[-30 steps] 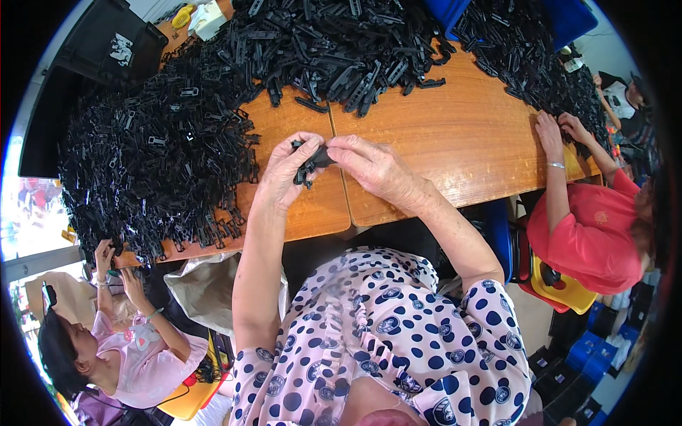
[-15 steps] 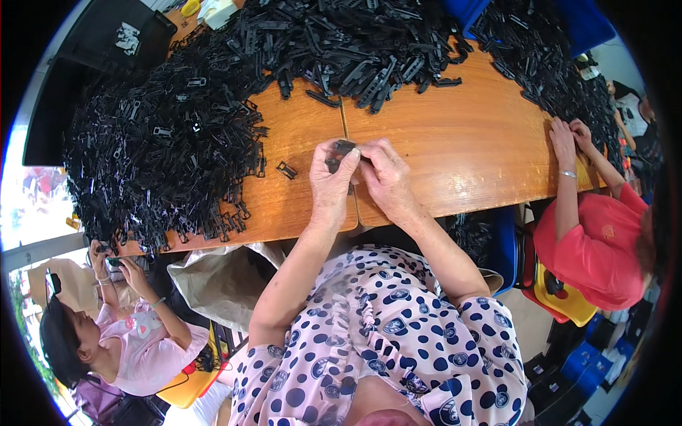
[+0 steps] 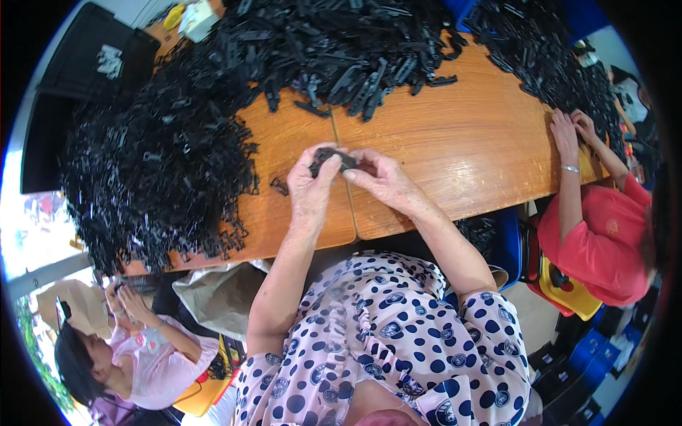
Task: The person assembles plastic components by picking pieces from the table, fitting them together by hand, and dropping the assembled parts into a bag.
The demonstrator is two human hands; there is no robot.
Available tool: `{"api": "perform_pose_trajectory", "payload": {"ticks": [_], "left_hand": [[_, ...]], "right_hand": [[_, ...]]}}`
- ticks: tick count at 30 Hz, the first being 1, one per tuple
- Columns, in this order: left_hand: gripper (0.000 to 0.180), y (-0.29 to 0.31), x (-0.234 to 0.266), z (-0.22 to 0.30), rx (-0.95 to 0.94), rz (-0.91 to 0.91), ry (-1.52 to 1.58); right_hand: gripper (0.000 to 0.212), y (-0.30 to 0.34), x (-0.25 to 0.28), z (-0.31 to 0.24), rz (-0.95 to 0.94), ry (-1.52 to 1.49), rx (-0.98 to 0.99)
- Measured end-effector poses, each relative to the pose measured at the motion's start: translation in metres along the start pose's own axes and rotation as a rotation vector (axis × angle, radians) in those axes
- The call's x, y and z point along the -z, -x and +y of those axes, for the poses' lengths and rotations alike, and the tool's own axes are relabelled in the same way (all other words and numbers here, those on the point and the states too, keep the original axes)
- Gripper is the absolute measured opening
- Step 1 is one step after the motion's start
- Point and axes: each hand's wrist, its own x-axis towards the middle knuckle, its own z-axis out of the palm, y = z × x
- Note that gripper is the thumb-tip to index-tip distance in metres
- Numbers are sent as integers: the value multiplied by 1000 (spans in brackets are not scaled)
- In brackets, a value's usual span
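Observation:
Both my hands meet over the near part of the wooden table [image 3: 412, 177]. A small black plastic part [image 3: 328, 157] sits between them, its exact shape partly covered by fingers. My left hand [image 3: 312, 183] is closed around one end, thumb on top. The thumb and fingers of my right hand [image 3: 380, 177] pinch the other end. Just left of my left hand lies a loose black frame-like piece [image 3: 280, 186]. A heap of similar small black frame pieces [image 3: 163, 170] spreads further left, and longer black plastic strips [image 3: 341, 50] are piled at the far side.
To the right a person in a red shirt [image 3: 597, 241] works at another black heap [image 3: 533, 57]. At the lower left sits a person in a pink top [image 3: 160, 362]. A pale sack [image 3: 220, 302] hangs below the table edge, and a blue bin [image 3: 506, 245] stands beneath it.
My hands have shifted slightly left and nearer me. More of the black part shows between them. The view has tilted a little, and the person at lower left has raised their hands together.

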Motion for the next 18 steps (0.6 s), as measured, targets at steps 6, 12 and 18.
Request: {"api": "perform_pose_trajectory", "payload": {"ticks": [6, 12, 18], "left_hand": [[20, -11, 1, -13, -40, -20, 68], [13, -37, 16, 6, 131, 78, -9], [20, -95, 22, 26, -179, 46, -1216]], "right_hand": [[23, -6, -6, 7, 71, 22, -36], [29, -23, 71, -8, 117, 314, 262], [24, -73, 205, 1, 647, 1341, 451]]}}
